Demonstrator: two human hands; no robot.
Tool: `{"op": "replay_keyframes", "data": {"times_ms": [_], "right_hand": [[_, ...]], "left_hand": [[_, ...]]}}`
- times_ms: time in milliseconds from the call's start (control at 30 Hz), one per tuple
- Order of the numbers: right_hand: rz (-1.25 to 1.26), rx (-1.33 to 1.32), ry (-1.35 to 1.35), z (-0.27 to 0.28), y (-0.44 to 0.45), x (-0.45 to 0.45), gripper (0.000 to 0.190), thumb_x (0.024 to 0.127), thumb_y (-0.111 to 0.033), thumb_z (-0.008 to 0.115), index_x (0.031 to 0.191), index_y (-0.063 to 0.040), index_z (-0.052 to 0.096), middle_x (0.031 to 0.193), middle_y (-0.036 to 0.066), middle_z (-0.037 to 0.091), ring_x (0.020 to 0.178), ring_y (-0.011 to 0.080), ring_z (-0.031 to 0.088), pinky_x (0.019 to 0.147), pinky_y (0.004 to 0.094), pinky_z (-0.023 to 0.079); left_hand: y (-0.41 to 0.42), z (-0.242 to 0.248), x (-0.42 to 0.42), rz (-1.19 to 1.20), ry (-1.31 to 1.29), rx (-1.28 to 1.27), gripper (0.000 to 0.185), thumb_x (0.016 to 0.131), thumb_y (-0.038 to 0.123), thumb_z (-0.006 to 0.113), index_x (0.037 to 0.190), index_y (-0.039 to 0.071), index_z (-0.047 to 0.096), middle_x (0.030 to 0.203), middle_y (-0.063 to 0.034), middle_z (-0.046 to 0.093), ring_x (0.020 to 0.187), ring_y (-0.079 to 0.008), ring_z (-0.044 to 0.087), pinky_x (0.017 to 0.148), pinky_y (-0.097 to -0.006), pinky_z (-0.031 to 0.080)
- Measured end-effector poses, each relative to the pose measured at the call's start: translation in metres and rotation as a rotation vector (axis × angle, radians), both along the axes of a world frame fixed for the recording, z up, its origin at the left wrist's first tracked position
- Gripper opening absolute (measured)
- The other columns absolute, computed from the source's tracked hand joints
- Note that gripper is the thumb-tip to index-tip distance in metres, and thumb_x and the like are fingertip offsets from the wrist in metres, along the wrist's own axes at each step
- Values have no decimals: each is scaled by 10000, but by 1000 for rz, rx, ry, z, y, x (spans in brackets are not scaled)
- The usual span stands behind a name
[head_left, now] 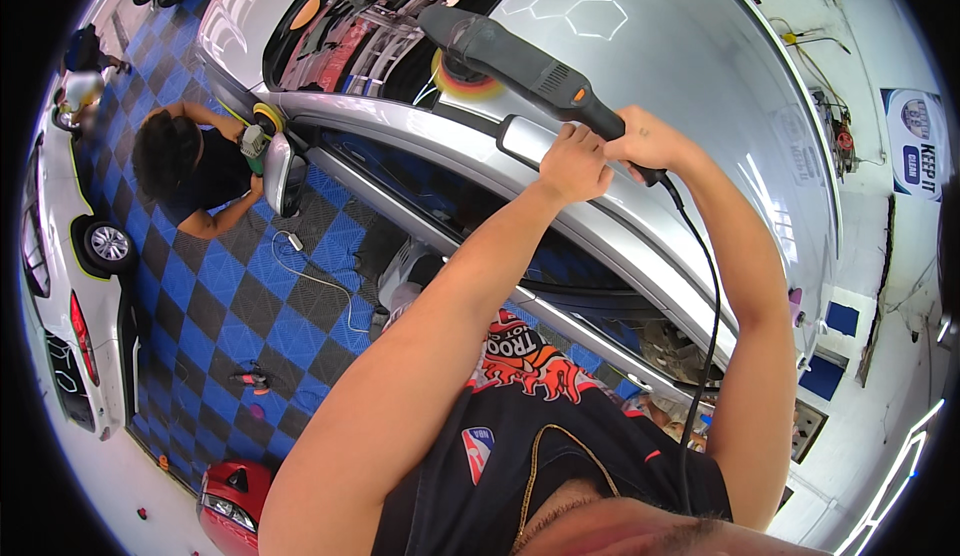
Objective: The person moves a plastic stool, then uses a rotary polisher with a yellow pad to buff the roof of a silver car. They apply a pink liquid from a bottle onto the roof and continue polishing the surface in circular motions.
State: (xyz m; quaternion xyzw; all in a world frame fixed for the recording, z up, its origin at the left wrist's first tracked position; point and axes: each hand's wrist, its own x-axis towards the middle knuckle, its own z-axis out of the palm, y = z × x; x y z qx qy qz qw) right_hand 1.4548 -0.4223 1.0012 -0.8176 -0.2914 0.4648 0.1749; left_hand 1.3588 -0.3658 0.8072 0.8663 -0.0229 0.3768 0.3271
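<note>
A black rotary polisher [529, 61] extends over the silver car's roof [660, 53], its yellow and orange foam pad [466, 85] at the edge of a dark glass panel. My right hand [646, 140] is closed around the rear handle, where a black cord [709, 256] hangs down along my right arm. Beside it, my left hand [576, 162] has curled fingers against the handle and right hand, above the roof rail [525, 140]. Whether the left hand grips anything is unclear.
A co-worker [180, 166] holds a green polisher [255, 151] by the side mirror [277, 173]. A white cable [322, 278] and another power tool [255, 382] lie on the tiled floor. A white car [75, 256] stands left, a red car [232, 503] below.
</note>
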Motion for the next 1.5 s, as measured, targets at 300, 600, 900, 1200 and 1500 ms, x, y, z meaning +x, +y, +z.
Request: {"op": "replay_keyframes", "data": {"times_ms": [300, 600, 900, 1200, 1500], "right_hand": [[3, -33, 7, 3, -3, -4, 131, 725, -97, 641, 714, 18, 579, 554, 92, 572, 412, 188, 563, 403, 354, 472], [-97, -77, 10, 17, -57, -7, 282, 726, -82, 654, 971, 53, 620, 575, 81, 574, 418, 181, 566, 418, 347, 453], [-250, -17, -5, 14, -120, -23, 303, 734, -97, 667, 999, 48, 635, 599, 64, 585, 428, 169, 567, 425, 350, 466], [-268, 15, -19, 5, -136, -40, 303, 795, -108, 709, 1031, 64, 630, 602, 75, 604, 441, 178, 600, 442, 353, 481], [-258, 104, -412, 8, -124, -53, 347, 911, -276, 744, 1049, 21, 629, 675, 130, 644, 466, 245, 636, 490, 412, 518]], "left_hand": [[0, 1, 1, 5, -121, -44, 251, 726, 125, 698, 964, 45, 704, 1001, -149, 670, 986, -384, 645, 960, -525, 495], [2, -7, -3, -55, -91, 78, 195, 730, 183, 741, 898, 92, 700, 948, -63, 649, 955, -294, 641, 910, -454, 508], [45, 21, -51, 52, -224, -64, 320, 773, 153, 757, 1074, 86, 674, 1083, -96, 657, 1075, -327, 598, 939, -478, 448], [86, 58, 31, 214, 101, -158, 866, 893, 524, 772, 1493, -27, 481, 1631, -395, 242, 1538, -590, 186, 1243, -637, 241], [100, 52, 69, 191, 46, -113, 671, 934, 420, 697, 1414, -26, 554, 1601, -346, 378, 1536, -568, 237, 1255, -619, 249]]}}
